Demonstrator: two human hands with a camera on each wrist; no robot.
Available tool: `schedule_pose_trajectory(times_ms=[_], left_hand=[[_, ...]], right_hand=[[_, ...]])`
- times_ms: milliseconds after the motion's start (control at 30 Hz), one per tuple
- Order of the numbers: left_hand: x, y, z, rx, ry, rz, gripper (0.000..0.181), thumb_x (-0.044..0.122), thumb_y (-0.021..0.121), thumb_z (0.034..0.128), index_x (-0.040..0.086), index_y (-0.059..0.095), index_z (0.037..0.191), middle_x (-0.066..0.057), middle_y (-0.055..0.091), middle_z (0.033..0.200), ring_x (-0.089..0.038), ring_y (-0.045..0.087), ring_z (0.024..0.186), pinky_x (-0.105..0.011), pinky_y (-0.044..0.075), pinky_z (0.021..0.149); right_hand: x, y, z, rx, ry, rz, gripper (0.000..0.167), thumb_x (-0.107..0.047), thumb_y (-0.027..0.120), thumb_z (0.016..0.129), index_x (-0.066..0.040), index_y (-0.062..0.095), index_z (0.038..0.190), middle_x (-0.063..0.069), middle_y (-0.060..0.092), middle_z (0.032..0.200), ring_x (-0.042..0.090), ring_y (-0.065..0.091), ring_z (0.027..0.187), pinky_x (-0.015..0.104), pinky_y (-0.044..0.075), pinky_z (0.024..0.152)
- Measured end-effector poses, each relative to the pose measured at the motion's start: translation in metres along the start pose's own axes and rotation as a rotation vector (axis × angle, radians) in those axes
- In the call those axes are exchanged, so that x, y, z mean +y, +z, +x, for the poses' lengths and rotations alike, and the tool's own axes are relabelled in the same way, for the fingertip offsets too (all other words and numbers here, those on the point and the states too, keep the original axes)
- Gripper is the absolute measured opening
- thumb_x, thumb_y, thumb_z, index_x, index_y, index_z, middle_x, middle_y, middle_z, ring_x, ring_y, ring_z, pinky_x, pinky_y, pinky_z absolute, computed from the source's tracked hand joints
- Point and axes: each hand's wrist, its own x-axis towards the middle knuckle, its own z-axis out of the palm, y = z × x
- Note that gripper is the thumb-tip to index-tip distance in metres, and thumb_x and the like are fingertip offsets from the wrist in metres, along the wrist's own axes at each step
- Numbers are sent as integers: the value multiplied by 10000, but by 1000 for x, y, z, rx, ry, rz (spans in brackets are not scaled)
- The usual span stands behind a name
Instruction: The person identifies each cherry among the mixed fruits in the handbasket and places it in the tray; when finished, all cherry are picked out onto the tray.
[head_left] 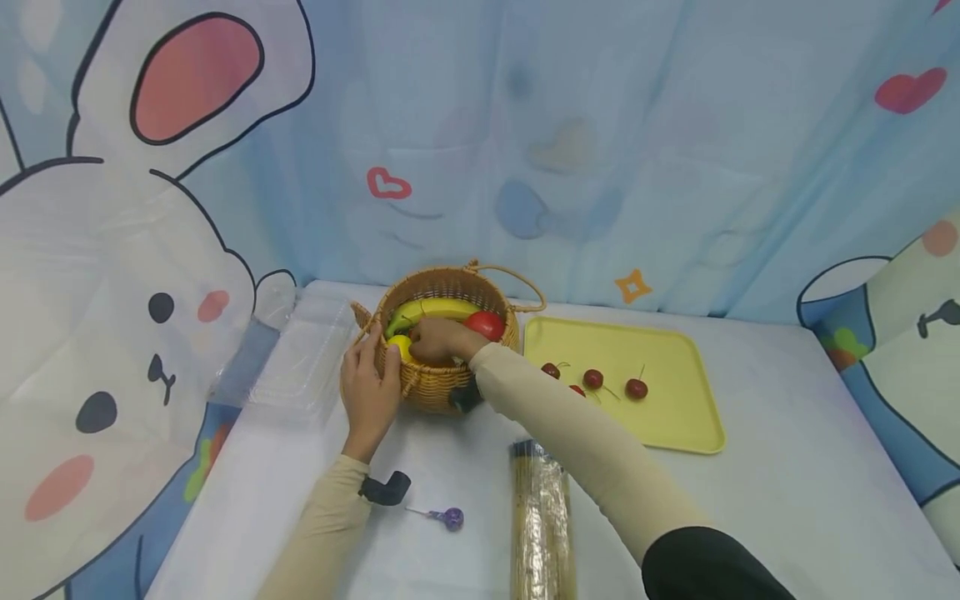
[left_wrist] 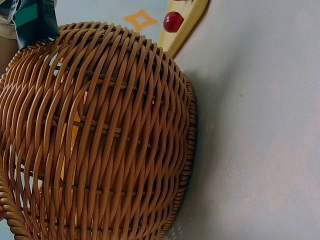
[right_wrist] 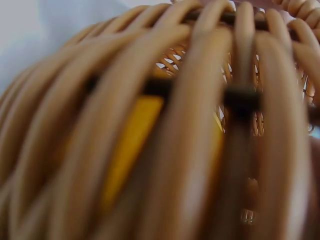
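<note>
Left sleeve [head_left: 326, 525], seven o'clock in the head view: beige, long. Left wrist unit [head_left: 386, 490]: black, rounded. Right sleeve [head_left: 588, 450], five o'clock: beige; black outer sleeve [head_left: 705, 567] with curved hem. Right wrist unit [left_wrist: 35, 26], ten o'clock in the left wrist view: dark, green-banded (pale lettering, blurred).

purple lollipop [head_left: 452, 519] on white tabletop [head_left: 802, 417] | wrapped stick bundle [head_left: 542, 529] near | clear plastic container [head_left: 296, 362] | rabbit-print curtain [head_left: 450, 92] behind

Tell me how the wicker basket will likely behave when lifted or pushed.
The wicker basket is probably fairly stiff, since its woven wall holds a rounded shape. Itself, it may be light for its size, given the gaps between strands. Tilting could shift the banana and red fruit, which appear to lie loose inside.
</note>
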Motion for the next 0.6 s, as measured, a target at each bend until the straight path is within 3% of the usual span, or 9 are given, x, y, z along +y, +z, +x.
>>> schedule_pose_trajectory(times_ms=[67, 133, 200, 267, 367, 500, 600], left_hand=[[2, 0, 1, -3, 6, 1, 506, 385, 489, 1032, 172, 475, 1490, -203, 503, 1309, -381, 476, 1203, -561, 350, 1003], [2, -1, 2, -2, 5, 1, 503, 377, 490, 1032, 170, 475, 1490, -202, 505, 1305, -382, 477, 1201, -560, 352, 1002], [2, -1, 1, 5, 2, 2, 497, 361, 498, 1028, 162, 485, 1483, -202, 508, 1303, -384, 478, 1206, -559, 352, 1005], [2, -1, 1, 15, 0, 0, 492, 347, 509, 1022, 154, 496, 1475, -206, 511, 1299, -385, 478, 1211, -556, 351, 1011], [1, 0, 0, 22, 3, 1, 492, 343, 517, 1019, 143, 504, 1468, -215, 513, 1298, -389, 476, 1218, -556, 347, 1020], [1, 1, 1, 14, -4, -3, 499, 351, 519, 1017, 146, 499, 1472, -217, 507, 1305, -389, 467, 1233, -562, 339, 1030], [1, 1, 2, 11, -13, -6, 501, 351, 520, 1016, 150, 496, 1474, -217, 501, 1310, -391, 463, 1240, -564, 337, 1033]], right_hand=[[1, 0, 1, 59, 2, 19, 217, -126, 523, 968, -55, 652, 808, 12, 550, 709, 121, 379, 595, 244, 354, 581], [2, 0, 0, 128, -11, 44, 168, -97, 568, 942, -36, 725, 949, 46, 666, 845, 146, 464, 667, 250, 412, 632], [3, 0, -2, 201, -30, 77, 224, -72, 610, 914, -22, 732, 1094, 81, 722, 1026, 180, 569, 797, 270, 482, 719], [3, -1, -6, 272, -50, 115, 271, -57, 652, 881, -7, 723, 1138, 118, 721, 1123, 227, 629, 923, 315, 526, 803], [5, -3, -14, 369, -74, 152, 296, -68, 686, 864, 1, 709, 1151, 137, 707, 1138, 257, 649, 989, 348, 544, 825], [9, -10, -32, 477, -101, 209, 326, -123, 697, 885, -7, 684, 1189, 133, 682, 1076, 241, 617, 905, 335, 523, 738], [14, -17, -47, 555, -123, 239, 315, -161, 697, 895, -32, 677, 1182, 117, 666, 1058, 236, 598, 909, 354, 509, 744]])
